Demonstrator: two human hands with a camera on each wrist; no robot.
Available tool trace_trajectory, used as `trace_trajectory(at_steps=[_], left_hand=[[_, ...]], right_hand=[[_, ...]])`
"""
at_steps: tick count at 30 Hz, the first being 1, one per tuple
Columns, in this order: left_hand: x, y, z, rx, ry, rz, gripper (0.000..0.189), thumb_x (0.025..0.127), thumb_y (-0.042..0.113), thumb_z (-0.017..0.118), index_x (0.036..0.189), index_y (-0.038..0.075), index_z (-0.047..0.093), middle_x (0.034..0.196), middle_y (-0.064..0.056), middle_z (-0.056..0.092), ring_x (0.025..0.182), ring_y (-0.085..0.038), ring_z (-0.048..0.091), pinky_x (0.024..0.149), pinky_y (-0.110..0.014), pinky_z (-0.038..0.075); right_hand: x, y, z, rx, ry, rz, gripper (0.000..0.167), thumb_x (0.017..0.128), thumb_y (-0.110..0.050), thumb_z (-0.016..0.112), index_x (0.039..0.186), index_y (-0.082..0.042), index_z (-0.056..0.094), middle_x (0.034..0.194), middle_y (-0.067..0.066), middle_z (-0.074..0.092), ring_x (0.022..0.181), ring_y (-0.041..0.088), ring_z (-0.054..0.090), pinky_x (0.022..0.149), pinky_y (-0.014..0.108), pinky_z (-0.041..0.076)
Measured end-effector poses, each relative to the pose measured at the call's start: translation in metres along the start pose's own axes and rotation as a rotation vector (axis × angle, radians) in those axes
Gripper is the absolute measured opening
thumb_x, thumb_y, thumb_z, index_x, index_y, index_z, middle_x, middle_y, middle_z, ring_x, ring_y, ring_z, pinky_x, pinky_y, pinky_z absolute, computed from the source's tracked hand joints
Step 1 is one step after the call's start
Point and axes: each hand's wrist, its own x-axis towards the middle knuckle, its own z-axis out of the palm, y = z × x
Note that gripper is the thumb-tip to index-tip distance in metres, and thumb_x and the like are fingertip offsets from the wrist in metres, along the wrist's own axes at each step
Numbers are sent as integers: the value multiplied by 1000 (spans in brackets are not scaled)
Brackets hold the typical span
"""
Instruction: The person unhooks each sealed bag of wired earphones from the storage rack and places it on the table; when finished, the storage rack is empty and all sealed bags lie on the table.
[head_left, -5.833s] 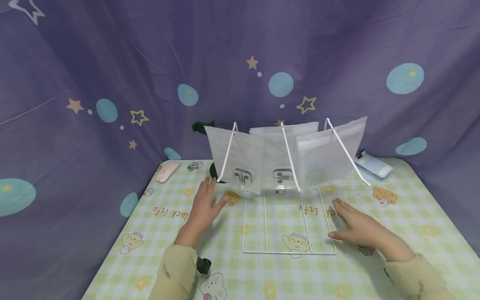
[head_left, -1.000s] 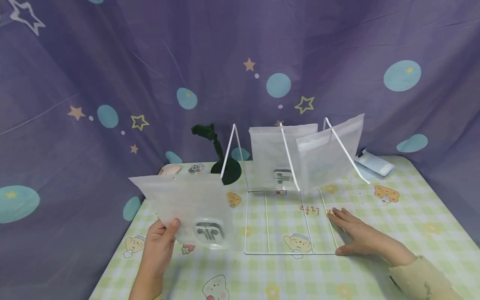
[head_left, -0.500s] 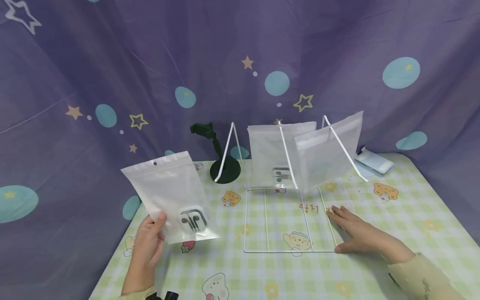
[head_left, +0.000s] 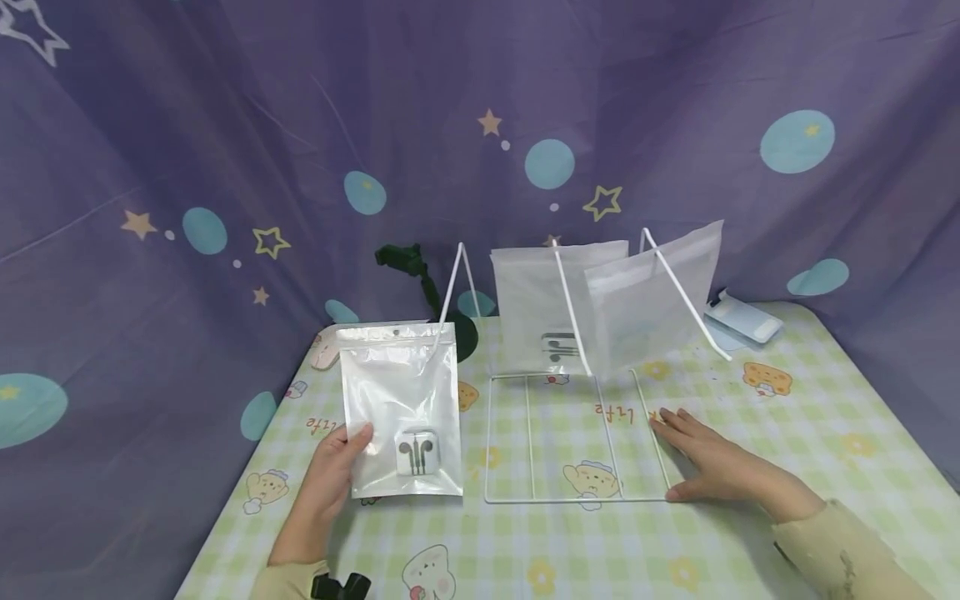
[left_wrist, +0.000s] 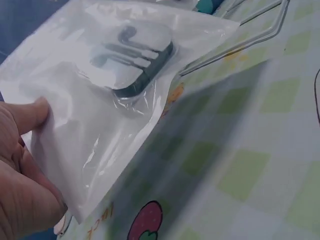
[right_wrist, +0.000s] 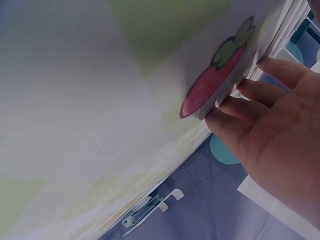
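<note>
My left hand (head_left: 322, 479) pinches a white zip bag (head_left: 397, 375) by its lower left edge, thumb in front. Inside the bag, boxed wired earphones (head_left: 417, 454) show low down, also visible in the left wrist view. The bag stands upright above the table, its top right corner overlapping the left prong of a white wire display rack (head_left: 570, 501); whether they touch I cannot tell. My right hand (head_left: 716, 471) rests with fingers spread at the right side of the rack's base. Two more bags hang on the rack, a middle bag (head_left: 521, 308) and a right bag (head_left: 652, 304).
Behind the rack's left prong stands a dark green stand (head_left: 463, 333). A pale mouse (head_left: 324, 350) lies at the back left, partly covered by the bag. Light blue items (head_left: 742, 323) lie at the back right. A purple curtain (head_left: 300, 150) closes off the back.
Formerly at the rack's left prong, the bag has come off into my left hand. It turned upright to face me and moved right toward that prong. My right hand has shifted to the rack's base.
</note>
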Motion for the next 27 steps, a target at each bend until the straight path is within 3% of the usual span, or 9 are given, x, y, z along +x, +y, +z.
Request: trace_trajectory(at_steps=[3,7,20,27], left_hand=[[7,-6,3,34,10,-38,41,98,22,59,128,-5,54,93,3,67,84,-13,65,74,-28,54],[15,-13,5,88,21,-94,49,97,26,61,131,-8,50,93,1,66,82,-13,63,72,-27,53],[17,-28,12,201,8,-176,48,98,20,57,136,-8,47,102,-9,69,83,-17,66,73,-32,54],[14,-33,17,283,19,-167,44,97,17,58,130,-13,51,95,-15,67,76,-21,65,67,-35,54]], right_hand=[[0,0,1,4,3,4,101,72,-45,82,147,4,35,153,32,22,138,56,13,104,69,20],[1,1,1,7,7,-4,101,72,-46,81,147,4,36,153,32,22,138,57,14,104,69,19],[1,2,1,-15,7,-11,102,72,-48,81,148,4,35,153,32,22,138,56,14,104,68,21],[0,1,1,-12,15,-23,101,72,-48,80,147,4,36,152,33,23,137,57,16,103,68,22]])
